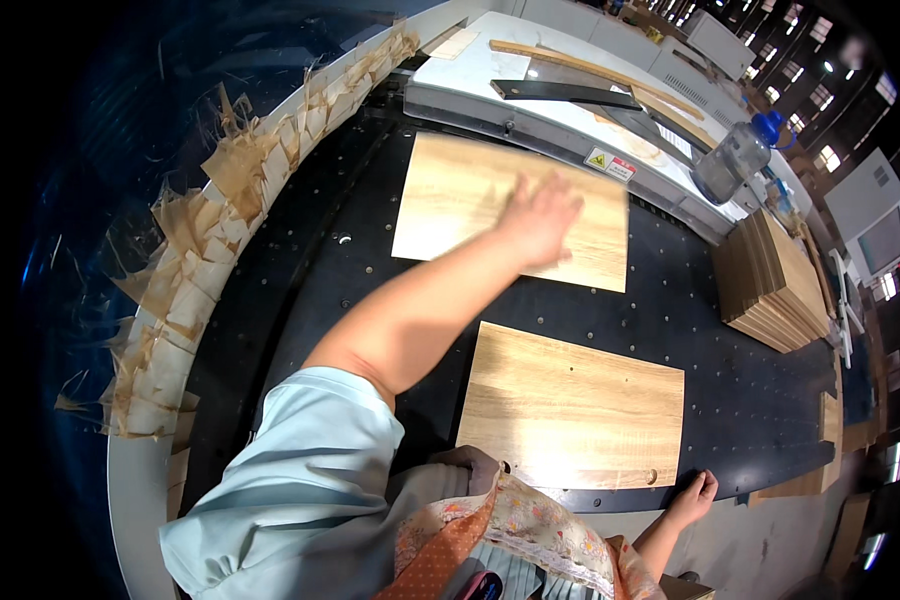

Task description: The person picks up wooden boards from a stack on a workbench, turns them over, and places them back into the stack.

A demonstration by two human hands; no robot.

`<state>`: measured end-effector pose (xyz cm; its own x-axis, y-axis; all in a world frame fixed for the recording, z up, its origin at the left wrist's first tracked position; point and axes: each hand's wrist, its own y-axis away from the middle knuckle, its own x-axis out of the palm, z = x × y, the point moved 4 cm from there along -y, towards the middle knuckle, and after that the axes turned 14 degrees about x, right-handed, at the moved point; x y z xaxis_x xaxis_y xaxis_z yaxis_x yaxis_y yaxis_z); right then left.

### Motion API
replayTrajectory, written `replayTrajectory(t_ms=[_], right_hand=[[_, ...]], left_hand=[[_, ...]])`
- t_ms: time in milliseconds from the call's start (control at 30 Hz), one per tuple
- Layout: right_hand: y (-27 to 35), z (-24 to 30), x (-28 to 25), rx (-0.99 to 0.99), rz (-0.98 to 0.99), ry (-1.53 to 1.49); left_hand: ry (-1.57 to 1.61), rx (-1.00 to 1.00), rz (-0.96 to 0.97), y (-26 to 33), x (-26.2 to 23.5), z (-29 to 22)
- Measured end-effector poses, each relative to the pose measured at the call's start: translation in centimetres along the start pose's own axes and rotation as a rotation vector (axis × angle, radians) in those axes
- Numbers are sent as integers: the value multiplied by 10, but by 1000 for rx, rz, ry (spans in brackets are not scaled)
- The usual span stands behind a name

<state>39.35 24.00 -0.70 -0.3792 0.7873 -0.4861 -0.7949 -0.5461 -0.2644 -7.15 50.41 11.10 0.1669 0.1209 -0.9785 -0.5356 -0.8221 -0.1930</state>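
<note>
I see my left hand (540, 218) stretched out flat, fingers spread, resting palm down on the far wooden board (490, 205), a pale, rectangular panel with streaky brown grain that lies on the black perforated table (300, 290) just in front of the white machine bed (570, 125). The board and the hand are both smeared with motion blur, so I cannot make out the board's right edge or the fingertips cleanly. A second board (575, 405) of the same light wood lies nearer to me, sharp enough to show a few small holes near its edges; the two boards are apart, with a strip of black table between them. My right hand (692, 497) is open and rests on the table's near edge, just beside the near board's lower right corner; it holds nothing. My sleeve and apron cover the near board's lower left corner. To the right, a stack of panels (770, 280) sits on the table, with a plastic water bottle (735, 155) above it.
</note>
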Motion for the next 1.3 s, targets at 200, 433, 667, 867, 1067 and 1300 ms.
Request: replayTrajectory(t_ms=[200, 433, 667, 867, 1067, 1300], right_hand=[[0, -3, 0, -10, 7, 5], [0, -4, -2, -17, 7, 48], [-3, -5, 1, -12, 27, 73], [-3, -4, -5, 24, 29, 132], [-4, -3, -6, -19, 9, 251], [-2, 13, 4, -113, -6, 325]], left_hand=[[120, 48, 182, -1, 73, -19], [53, -3, 169, 2, 73, 44], [-59, -294, 174, 6, 62, 117], [62, -397, -11, 17, 62, 119], [-48, -423, 21, 24, 60, 133], [-33, -686, 136, 27, 56, 130]])
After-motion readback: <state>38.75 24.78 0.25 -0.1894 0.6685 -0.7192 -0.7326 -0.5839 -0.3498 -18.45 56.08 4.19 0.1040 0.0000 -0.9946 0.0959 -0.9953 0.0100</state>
